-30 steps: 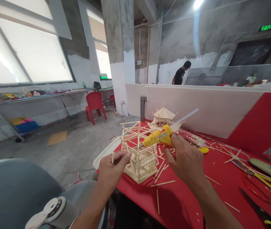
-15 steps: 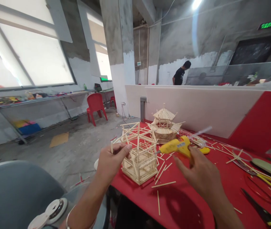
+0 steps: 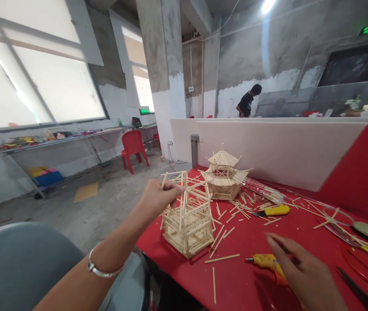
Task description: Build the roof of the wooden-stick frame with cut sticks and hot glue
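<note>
My left hand (image 3: 159,196) is closed at the upper left of a six-sided frame model (image 3: 188,233) built of thin wooden sticks. Its thumb and fingers pinch sticks near the top; which ones is partly hidden. The model stands upright at the red table's near left edge. Over the table at lower right, my right hand (image 3: 307,270) is open, fingers apart and stretched out. Just beside and partly under it lies a yellow glue gun (image 3: 264,261), nozzle pointing left, its handle partly hidden by the hand.
A roofed stick pagoda (image 3: 222,177) stands behind the model. Loose sticks lie on the red table (image 3: 235,285), with a yellow utility knife (image 3: 274,210) and a bag of sticks (image 3: 264,190). Scissors (image 3: 359,287) lie at right. A white partition (image 3: 268,151) borders the back; a person (image 3: 247,101) stands beyond.
My right hand has lowered the glue gun from beside the model to the table and let it go. My left hand has moved up to the model's upper part.
</note>
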Demonstrator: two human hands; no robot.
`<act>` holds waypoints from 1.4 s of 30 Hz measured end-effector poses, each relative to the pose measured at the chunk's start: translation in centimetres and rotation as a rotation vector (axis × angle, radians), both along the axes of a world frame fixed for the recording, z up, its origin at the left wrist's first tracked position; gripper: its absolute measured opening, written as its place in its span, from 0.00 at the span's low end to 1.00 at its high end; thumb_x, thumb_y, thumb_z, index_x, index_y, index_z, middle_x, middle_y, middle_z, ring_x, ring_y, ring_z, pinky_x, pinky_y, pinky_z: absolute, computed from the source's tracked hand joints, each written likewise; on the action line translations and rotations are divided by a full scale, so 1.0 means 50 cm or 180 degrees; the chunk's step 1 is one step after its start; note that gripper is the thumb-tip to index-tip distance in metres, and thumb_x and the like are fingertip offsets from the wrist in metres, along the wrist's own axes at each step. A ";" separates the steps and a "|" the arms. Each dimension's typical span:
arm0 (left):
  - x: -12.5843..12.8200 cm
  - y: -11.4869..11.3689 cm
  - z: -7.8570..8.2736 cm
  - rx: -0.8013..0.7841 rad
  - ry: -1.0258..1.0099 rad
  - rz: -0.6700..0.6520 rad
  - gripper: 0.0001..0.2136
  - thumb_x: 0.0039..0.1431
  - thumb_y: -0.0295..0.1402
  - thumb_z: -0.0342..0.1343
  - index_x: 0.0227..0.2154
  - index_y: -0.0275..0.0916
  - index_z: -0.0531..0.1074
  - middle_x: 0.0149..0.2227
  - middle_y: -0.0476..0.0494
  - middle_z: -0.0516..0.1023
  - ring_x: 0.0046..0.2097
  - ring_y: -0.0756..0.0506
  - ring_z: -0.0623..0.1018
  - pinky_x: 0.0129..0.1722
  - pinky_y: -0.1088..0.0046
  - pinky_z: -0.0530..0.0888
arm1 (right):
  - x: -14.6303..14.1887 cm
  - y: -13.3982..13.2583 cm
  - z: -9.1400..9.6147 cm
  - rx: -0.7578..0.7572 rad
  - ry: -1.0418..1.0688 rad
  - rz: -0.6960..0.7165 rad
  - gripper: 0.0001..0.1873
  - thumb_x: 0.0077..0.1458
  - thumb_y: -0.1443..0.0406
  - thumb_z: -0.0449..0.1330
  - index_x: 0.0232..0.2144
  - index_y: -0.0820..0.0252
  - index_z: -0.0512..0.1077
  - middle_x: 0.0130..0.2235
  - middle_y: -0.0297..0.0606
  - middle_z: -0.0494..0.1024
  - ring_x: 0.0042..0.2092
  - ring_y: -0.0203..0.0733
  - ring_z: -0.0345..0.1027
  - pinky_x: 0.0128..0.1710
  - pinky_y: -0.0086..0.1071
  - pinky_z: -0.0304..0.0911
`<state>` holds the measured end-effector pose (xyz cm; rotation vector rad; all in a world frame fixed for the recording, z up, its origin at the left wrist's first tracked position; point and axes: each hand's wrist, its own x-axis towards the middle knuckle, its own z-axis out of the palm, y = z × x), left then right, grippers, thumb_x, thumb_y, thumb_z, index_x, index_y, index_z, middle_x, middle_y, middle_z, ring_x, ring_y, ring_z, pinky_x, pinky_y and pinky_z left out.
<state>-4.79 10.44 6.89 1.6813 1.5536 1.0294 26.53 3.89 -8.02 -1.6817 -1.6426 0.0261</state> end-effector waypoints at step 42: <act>-0.032 -0.104 -0.105 0.0225 -0.0164 0.0647 0.24 0.54 0.47 0.54 0.11 0.37 0.64 0.14 0.53 0.59 0.20 0.54 0.60 0.21 0.78 0.57 | -0.296 0.190 0.197 -0.0470 0.1648 0.2582 0.23 0.45 0.72 0.49 0.36 0.54 0.80 0.37 0.31 0.82 0.37 0.37 0.73 0.36 0.30 0.64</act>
